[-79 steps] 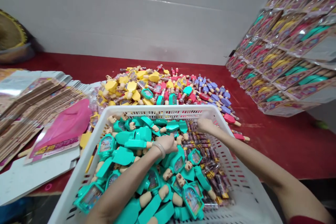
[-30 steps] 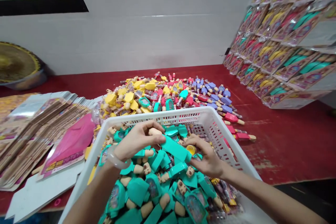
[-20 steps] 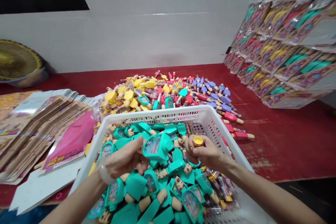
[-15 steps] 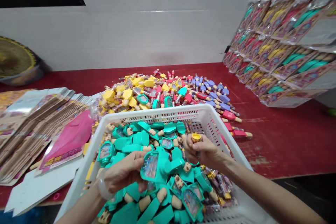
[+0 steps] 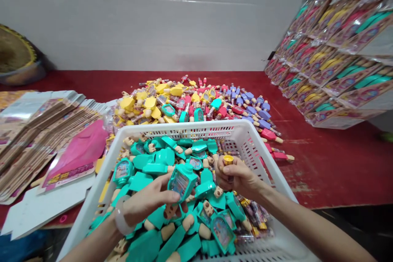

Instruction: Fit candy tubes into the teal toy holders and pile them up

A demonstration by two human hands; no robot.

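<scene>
Teal plastic toy [image 5: 181,182], L hand [image 5: 147,204], yellow cap [image 5: 227,159], R hand [image 5: 238,178]

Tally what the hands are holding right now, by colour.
Teal: 1, a teal toy with a clear window in the left hand
Yellow: 1, a yellow-capped tube in the right hand
Total: 2

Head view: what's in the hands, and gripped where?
Left hand pinches a teal toy by its lower edge; right hand grips a yellow-capped tube around its body, cap exposed.
</scene>
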